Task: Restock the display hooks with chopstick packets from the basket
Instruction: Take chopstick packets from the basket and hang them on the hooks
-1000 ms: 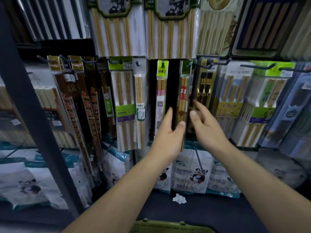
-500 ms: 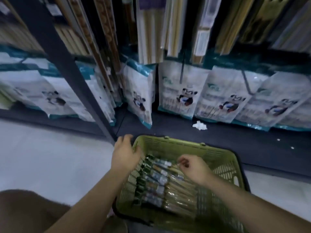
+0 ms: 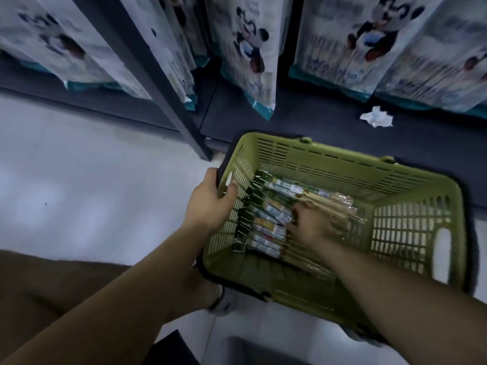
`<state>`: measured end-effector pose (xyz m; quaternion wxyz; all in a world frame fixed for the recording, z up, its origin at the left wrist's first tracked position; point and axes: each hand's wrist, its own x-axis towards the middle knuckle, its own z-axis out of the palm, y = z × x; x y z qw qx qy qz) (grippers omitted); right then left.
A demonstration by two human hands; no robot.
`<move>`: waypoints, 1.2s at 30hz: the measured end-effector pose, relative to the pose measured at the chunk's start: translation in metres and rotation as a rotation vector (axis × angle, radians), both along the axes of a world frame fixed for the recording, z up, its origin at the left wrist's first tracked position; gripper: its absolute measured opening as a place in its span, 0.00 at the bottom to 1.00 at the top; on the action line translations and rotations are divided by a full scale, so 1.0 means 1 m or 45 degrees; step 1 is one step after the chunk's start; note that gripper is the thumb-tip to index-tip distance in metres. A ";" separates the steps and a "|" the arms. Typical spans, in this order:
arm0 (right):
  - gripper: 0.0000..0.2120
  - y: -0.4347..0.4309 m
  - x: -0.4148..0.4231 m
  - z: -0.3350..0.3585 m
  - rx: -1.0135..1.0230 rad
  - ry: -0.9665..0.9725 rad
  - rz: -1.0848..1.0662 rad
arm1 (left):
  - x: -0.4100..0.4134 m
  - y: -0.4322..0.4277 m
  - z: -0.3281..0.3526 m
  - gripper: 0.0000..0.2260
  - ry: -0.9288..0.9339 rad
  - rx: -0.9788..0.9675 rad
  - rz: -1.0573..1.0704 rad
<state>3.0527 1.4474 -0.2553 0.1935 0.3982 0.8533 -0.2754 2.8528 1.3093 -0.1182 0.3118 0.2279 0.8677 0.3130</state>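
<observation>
The chopstick packets (image 3: pixel 274 219) lie in a row on the bottom of the green plastic basket (image 3: pixel 329 164), in its left half. Their dark green header cards sit against the left wall and the pale sticks point toward the right wall. The packets are clear wrap with small printed labels just behind the headers.

The right hand (image 3: pixel 312 229) is down inside the basket on top of the row. Its fingers are bent onto the packets near the labels, but motion blur hides whether they pinch one or only press on the pile. The left hand (image 3: pixel 208 204) grips the basket's left rim, thumb inside the slotted wall and fingers wrapped over the outside edge.

The basket stands on the pale floor (image 3: pixel 92 193), its far side just beside the dark bottom shelf (image 3: pixel 316 122). On that shelf stand white panda-printed bags (image 3: pixel 250 48) with teal lower edges, and a crumpled white paper (image 3: pixel 376 117) lies in front of them. A dark upright post (image 3: pixel 163 83) of the shelving slants down to the floor left of the basket. A brown trouser leg (image 3: pixel 52 285) fills the lower left, and a pale shoe (image 3: pixel 232 302) shows at the basket's near-left corner.
</observation>
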 end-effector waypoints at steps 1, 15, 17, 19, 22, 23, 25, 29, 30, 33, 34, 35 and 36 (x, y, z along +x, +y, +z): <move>0.20 -0.002 -0.002 -0.003 0.020 0.001 0.025 | 0.000 0.000 0.000 0.08 0.001 0.001 0.002; 0.15 0.005 -0.001 0.002 0.041 0.023 0.065 | -0.002 0.000 -0.003 0.08 -0.021 0.022 -0.039; 0.14 0.013 -0.001 0.012 -0.016 0.043 0.043 | -0.005 0.001 -0.001 0.09 -0.047 0.003 -0.062; 0.09 0.021 0.000 0.028 -0.054 0.095 0.006 | -0.007 0.001 0.002 0.13 -0.087 -0.049 -0.102; 0.09 0.034 -0.003 0.063 -0.144 0.221 -0.120 | -0.003 0.000 0.006 0.26 0.281 -0.076 -0.225; 0.09 0.038 -0.006 0.077 -0.181 0.278 -0.165 | 0.002 0.001 0.011 0.25 0.466 0.019 -0.262; 0.12 0.044 -0.018 0.110 -0.292 0.408 -0.257 | 0.012 0.008 0.017 0.20 0.541 0.196 -0.329; 0.13 0.039 -0.045 0.167 -0.551 0.584 -0.372 | 0.035 0.023 0.033 0.22 -0.494 0.179 -0.354; 0.17 0.036 -0.050 0.175 -0.575 0.615 -0.378 | 0.040 0.024 0.034 0.19 -0.609 0.196 -0.386; 0.18 0.028 -0.056 0.185 -0.527 0.700 -0.296 | 0.046 0.021 0.032 0.04 -0.708 0.322 -0.341; 0.16 0.028 -0.056 0.185 -0.503 0.722 -0.271 | 0.044 0.018 0.032 0.02 -0.731 0.344 -0.281; 0.14 0.030 -0.055 0.181 -0.508 0.738 -0.270 | 0.039 0.015 0.031 0.02 -0.749 0.348 -0.210; 0.16 0.032 -0.053 0.174 -0.529 0.732 -0.282 | 0.033 0.011 0.030 0.03 -0.763 0.345 -0.134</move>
